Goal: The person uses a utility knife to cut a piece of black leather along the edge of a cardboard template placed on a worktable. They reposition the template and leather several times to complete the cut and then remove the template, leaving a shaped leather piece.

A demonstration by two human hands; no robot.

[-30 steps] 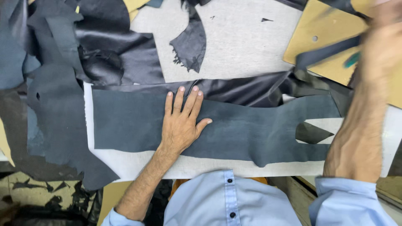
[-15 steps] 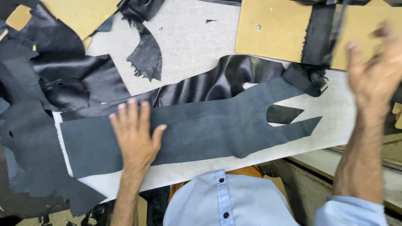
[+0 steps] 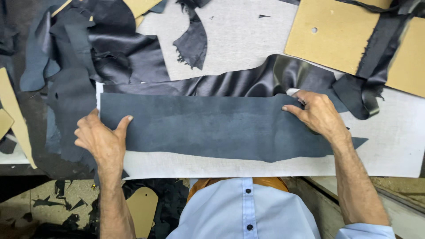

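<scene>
A long dark grey suede-like leather piece [image 3: 212, 128] lies flat across a pale grey cutting board [image 3: 248, 35]. My left hand [image 3: 101, 139] rests at its left end, thumb on the leather's edge, fingers curled. My right hand [image 3: 316, 114] presses on the leather's right end, fingers bent at its upper edge. Behind the piece lies shiny black leather [image 3: 248, 82], partly tucked under it.
Black leather scraps [image 3: 119, 53] pile at the upper left, and a ragged scrap [image 3: 192, 42] lies on the board. Tan cardboard patterns [image 3: 336, 33] sit at the upper right under a black strip [image 3: 376, 53]. Offcuts litter the floor [image 3: 66, 201] below the table's edge.
My left hand slid from the middle of the leather to its left end. My right hand came down from the air onto the right end. The piece now lies straighter.
</scene>
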